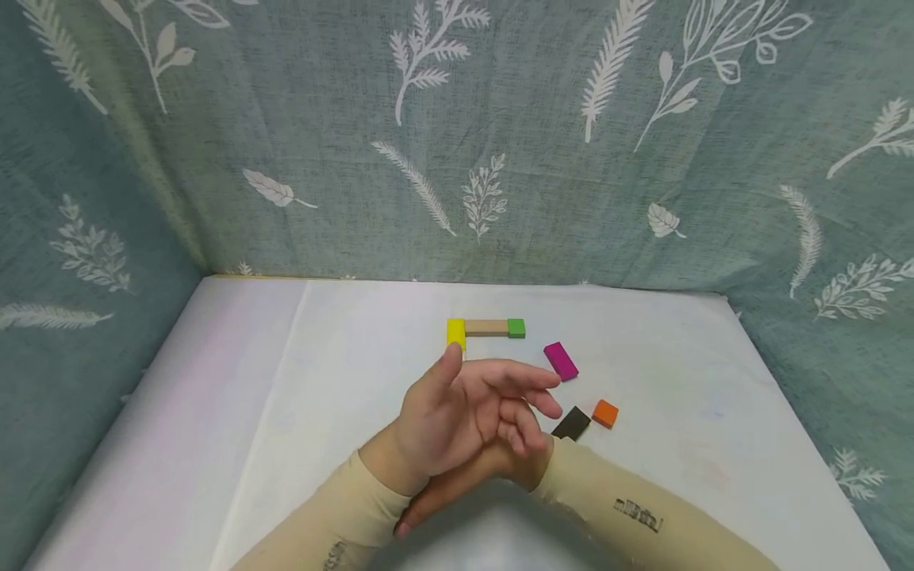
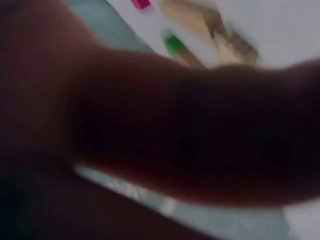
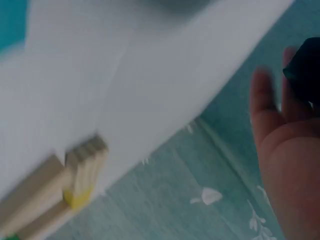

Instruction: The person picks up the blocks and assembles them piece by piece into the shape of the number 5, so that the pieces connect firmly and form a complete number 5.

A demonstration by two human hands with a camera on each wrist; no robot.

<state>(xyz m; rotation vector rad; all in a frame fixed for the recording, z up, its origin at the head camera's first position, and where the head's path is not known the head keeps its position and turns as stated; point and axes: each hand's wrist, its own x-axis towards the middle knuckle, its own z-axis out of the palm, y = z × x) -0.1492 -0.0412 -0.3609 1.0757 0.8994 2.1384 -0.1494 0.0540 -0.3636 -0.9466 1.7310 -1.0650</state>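
My left hand (image 1: 471, 412) is turned palm up over the table, thumb raised and fingers loosely bent toward the right. Beneath it lies my right hand (image 1: 464, 480), crossing under the left wrist with a straight finger pointing lower left; most of it is hidden. Just past the hands lie a black block (image 1: 572, 424), an orange block (image 1: 605, 413) and a magenta block (image 1: 561, 361). In the left wrist view a dark, blurred limb (image 2: 190, 130) fills the middle. The right wrist view shows a hand (image 3: 295, 170), with a dark shape (image 3: 304, 70) overlapping its fingers.
Behind the hands a yellow block (image 1: 455, 331), a wooden plank (image 1: 486, 327) and a green block (image 1: 516, 328) form a row. More wooden blocks (image 3: 37, 192) show beside it in the wrist views. Patterned green cloth (image 1: 343, 143) hangs behind the white table (image 1: 178, 444).
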